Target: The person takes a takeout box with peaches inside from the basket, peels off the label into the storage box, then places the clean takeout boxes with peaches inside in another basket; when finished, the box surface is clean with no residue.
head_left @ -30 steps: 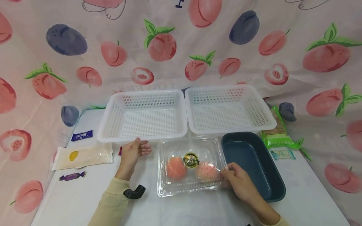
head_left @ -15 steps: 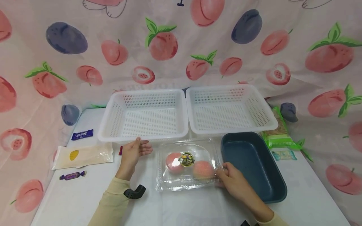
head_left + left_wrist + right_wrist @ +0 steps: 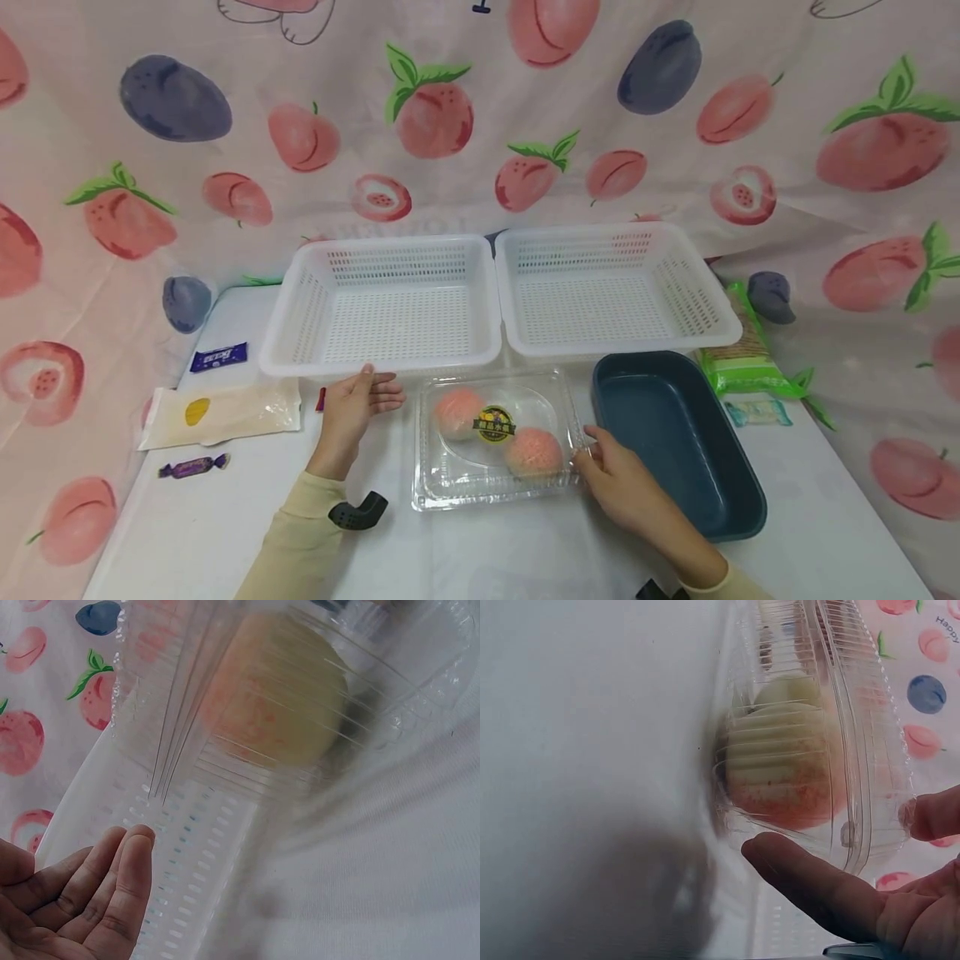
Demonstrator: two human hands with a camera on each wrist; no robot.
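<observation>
A clear plastic clamshell box (image 3: 491,492) with a dark round label is in the middle of the table in the head view. Through its lid show two pink-and-yellow peaches (image 3: 535,452), one behind the other's left. My right hand (image 3: 626,483) pinches the box's right edge; in the right wrist view the thumb (image 3: 934,819) touches the rim and a finger (image 3: 817,881) lies by the lower side. Left of the box, apart from it, my left hand (image 3: 352,417) has its fingers extended, just before the left white basket (image 3: 382,367). Whether the box fully touches the table is unclear.
A second white basket (image 3: 622,343) stands back right, and a dark blue tub (image 3: 675,450) right of the box. On the left lie a blue packet (image 3: 218,357), a cream pouch (image 3: 221,414) and a purple candy (image 3: 193,467). A green bag (image 3: 742,358) and pale packet (image 3: 757,412) lie far right.
The peaches have rolled inside the box, the left one away from me. The box and my right hand have shifted slightly left. My left hand has stayed in place.
</observation>
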